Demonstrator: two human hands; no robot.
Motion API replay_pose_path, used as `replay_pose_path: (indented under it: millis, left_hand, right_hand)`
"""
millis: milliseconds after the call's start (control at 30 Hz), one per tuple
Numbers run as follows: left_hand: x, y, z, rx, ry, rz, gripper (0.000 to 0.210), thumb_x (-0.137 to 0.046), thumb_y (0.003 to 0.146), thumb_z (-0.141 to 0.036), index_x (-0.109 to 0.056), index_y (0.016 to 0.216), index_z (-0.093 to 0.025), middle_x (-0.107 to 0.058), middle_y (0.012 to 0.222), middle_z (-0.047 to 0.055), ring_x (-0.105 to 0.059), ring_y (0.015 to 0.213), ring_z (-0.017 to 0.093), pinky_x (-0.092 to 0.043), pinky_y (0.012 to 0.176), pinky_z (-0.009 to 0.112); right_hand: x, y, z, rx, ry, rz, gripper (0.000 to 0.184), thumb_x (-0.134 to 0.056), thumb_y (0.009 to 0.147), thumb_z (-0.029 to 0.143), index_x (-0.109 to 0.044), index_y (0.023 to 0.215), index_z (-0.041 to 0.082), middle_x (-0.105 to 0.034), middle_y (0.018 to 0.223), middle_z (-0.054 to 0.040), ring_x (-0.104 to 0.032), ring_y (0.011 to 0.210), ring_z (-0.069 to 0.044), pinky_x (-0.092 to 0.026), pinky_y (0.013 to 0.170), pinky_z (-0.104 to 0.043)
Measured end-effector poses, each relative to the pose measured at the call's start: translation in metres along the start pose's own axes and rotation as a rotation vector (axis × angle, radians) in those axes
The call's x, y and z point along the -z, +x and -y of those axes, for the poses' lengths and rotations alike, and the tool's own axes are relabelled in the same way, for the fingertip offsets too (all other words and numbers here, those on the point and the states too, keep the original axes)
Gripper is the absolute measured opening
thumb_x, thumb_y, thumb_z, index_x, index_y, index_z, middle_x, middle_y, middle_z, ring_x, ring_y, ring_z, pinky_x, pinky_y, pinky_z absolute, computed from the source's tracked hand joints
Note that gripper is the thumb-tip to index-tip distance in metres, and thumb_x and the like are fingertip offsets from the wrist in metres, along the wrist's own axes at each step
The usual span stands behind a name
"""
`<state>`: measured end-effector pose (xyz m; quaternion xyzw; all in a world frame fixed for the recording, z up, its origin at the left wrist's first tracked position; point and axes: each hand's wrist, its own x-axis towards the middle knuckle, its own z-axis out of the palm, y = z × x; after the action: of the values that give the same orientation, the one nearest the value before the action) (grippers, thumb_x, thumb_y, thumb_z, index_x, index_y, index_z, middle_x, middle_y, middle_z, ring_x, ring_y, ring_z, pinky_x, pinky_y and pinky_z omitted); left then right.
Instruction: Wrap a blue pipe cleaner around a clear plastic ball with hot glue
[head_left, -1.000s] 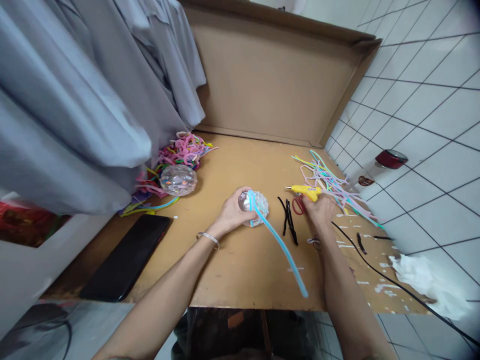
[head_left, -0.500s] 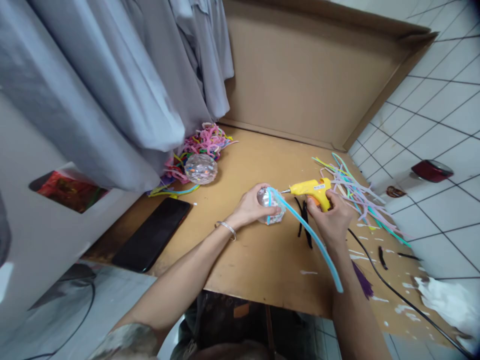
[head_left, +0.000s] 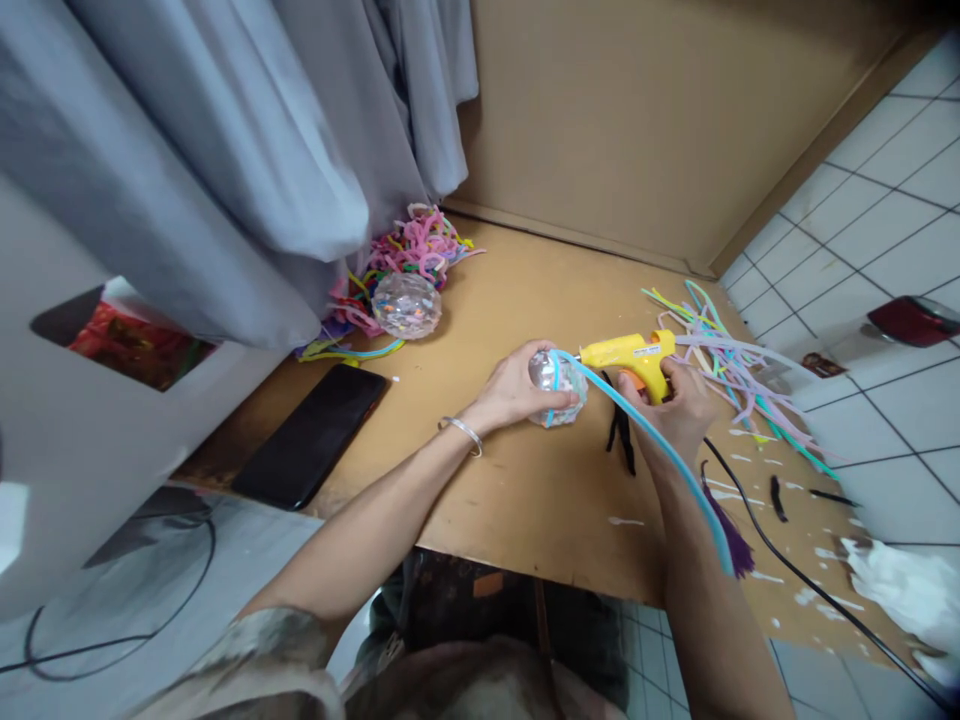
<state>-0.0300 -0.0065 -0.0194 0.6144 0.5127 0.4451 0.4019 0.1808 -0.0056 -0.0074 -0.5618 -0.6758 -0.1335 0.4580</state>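
Note:
My left hand (head_left: 519, 388) is wrapped round a clear faceted ball (head_left: 564, 404), thumb in front and fingers behind. A light blue pipe cleaner (head_left: 654, 432) runs over the ball, and its long free end arcs down to the right across my right forearm. My right hand (head_left: 675, 405) grips a yellow glue gun (head_left: 628, 358), index finger at the orange trigger. The gun's nozzle points left, close to the ball's upper right side where the pipe cleaner leaves it; whether it touches I cannot tell. Short black pipe cleaner pieces (head_left: 621, 440) lie below the gun.
Another clear ball (head_left: 407, 306) rests by a heap of colourful pipe cleaners (head_left: 420, 243). A black phone (head_left: 311, 437) lies left. Pastel pipe cleaners (head_left: 739, 365), the gun's cord (head_left: 780, 553), a purple tassel-like bundle (head_left: 729, 538) and white tissue (head_left: 900, 590) are right. A cardboard panel (head_left: 600, 120) stands behind.
The camera view has shifted, so the table sits higher in the picture. The glue gun's nozzle has come nearer the ball, and the pipe cleaner's free end has swung to the right.

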Motion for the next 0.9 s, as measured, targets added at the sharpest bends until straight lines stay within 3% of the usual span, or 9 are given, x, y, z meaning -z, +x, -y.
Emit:
replay_pose_path:
  millis: [900]
  left_hand:
    - [0.002, -0.003, -0.008, -0.039, 0.065, -0.01, 0.073, -0.085, 0.056, -0.036, -0.058, 0.121, -0.018, -0.067, 0.113, 0.009, -0.062, 0.099, 0.023, -0.05, 0.09, 0.038]
  right_hand:
    - [0.007, 0.006, -0.01, 0.107, 0.023, 0.002, 0.032, -0.067, 0.076, 0.044, -0.063, 0.096, 0.019, -0.062, 0.088, -0.0075, -0.061, 0.084, -0.024, -0.05, 0.077, -0.04]
